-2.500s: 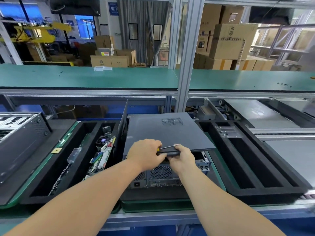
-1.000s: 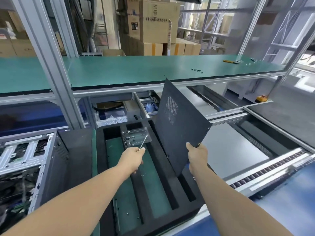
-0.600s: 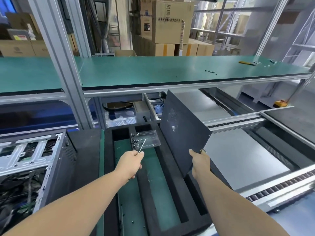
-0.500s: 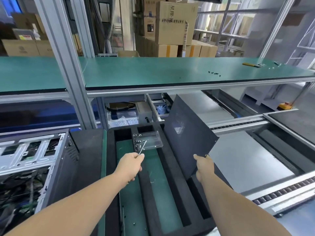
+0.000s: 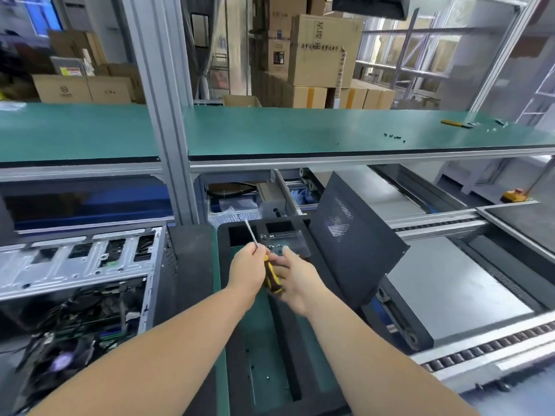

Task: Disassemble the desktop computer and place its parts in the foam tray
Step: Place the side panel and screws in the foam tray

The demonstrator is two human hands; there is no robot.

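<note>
Gripping the screwdriver [image 5: 272,277] in my left hand [image 5: 247,270], right hand [image 5: 295,279] closing round its handle, side panel [image 5: 351,250] propped in the foam tray [image 5: 312,397] just right of both.

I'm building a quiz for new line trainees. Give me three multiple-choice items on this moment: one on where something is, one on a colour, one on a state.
1. Where does the side panel stand?
A. On edge at the right side of the foam tray
B. On the upper shelf
C. On the computer case

2. What colour is the screwdriver handle?
A. Red
B. Yellow and black
C. Blue

3. What state is the computer case in?
A. Closed
B. Wrapped
C. Open, insides exposed

Answers: 1 A, it leans upright along the tray's right edge. 2 B, the handle shows between the left hand and right hand. 3 C, cables and a fan show inside.
</note>
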